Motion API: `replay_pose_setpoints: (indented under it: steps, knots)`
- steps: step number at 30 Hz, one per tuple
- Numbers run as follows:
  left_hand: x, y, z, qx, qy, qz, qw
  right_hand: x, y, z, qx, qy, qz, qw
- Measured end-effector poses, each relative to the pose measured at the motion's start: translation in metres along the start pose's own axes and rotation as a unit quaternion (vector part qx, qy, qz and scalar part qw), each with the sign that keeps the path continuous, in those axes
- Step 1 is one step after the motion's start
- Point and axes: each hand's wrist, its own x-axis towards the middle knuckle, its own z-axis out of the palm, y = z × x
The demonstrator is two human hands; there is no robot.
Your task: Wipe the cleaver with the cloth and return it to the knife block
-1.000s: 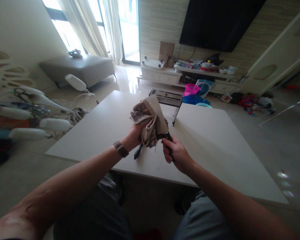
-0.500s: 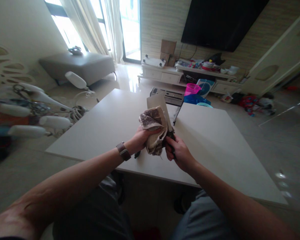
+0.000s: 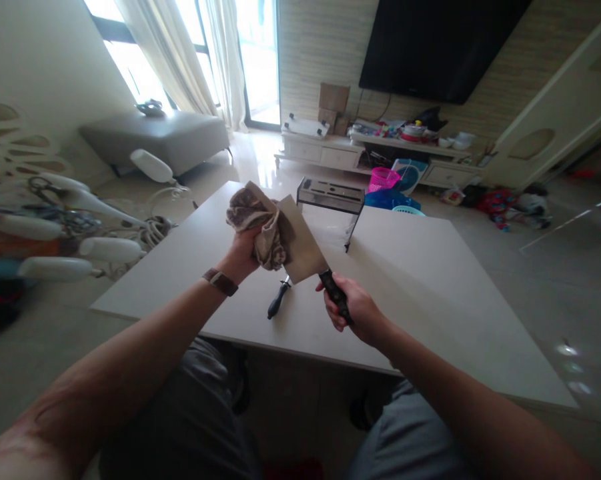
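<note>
My right hand (image 3: 353, 303) is wrapped round the black handle of a cleaver (image 3: 303, 240), whose broad blade points up and to the left above the table. A bunched brown and beige cloth (image 3: 260, 223) is gripped in my left hand (image 3: 244, 252), at the far left edge of the blade; whether cloth and blade touch I cannot tell. Below the blade a sharpening steel (image 3: 279, 300) lies on the white table (image 3: 420, 287), its black handle towards me and most of its rod hidden by the cleaver.
A knife rack (image 3: 330, 192) with a slotted top stands at the table's far edge. Beyond it are a pink basket (image 3: 383, 179) and a low white cabinet (image 3: 325, 153). White lamp arms (image 3: 110, 247) crowd the left side. A grey bench (image 3: 155, 137) stands near the window.
My left hand has moved left with the cloth, baring the blade. The cleaver has tilted further left, and the sharpening steel's handle now shows more fully.
</note>
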Motion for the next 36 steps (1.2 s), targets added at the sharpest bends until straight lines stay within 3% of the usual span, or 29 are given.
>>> replay_pose_setpoints:
  steps: [4,10,15,17,21,24,26,29,33,36]
  knots:
    - [-0.004,0.012,0.006,-0.003,-0.009,0.027,1.000,-0.004,-0.003,-0.004,-0.027,0.010,-0.026,0.999]
    - [-0.018,0.021,0.016,-0.037,-0.056,0.113,0.991,-0.011,-0.015,-0.010,-0.104,0.055,-0.181,0.977]
    - [-0.035,0.019,0.038,0.008,-0.061,0.093,0.994,-0.011,-0.018,-0.015,-0.181,0.141,-0.209,0.951]
    - [-0.042,0.016,0.050,0.014,-0.065,0.076,0.995,-0.009,-0.020,-0.019,-0.257,0.190,-0.211,0.924]
    - [-0.048,0.007,0.058,-0.020,-0.040,0.105,0.994,-0.008,-0.023,-0.024,-0.439,0.257,-0.204,0.837]
    - [-0.045,-0.002,0.053,-0.033,-0.054,0.049,0.997,-0.011,-0.022,-0.022,-0.541,0.251,-0.180,0.783]
    - [-0.044,-0.009,0.048,-0.026,-0.058,0.002,0.998,-0.014,-0.020,-0.018,-0.579,0.222,-0.168,0.767]
    - [-0.043,-0.015,0.044,-0.006,-0.065,-0.033,0.997,-0.015,-0.017,-0.015,-0.569,0.173,-0.160,0.788]
    - [-0.037,-0.013,0.042,0.006,-0.076,-0.018,0.997,-0.007,-0.011,-0.016,-0.434,0.057,-0.063,0.897]
    - [-0.030,-0.004,0.042,0.013,-0.042,0.008,0.999,-0.002,-0.008,-0.017,-0.351,-0.009,0.006,0.936]
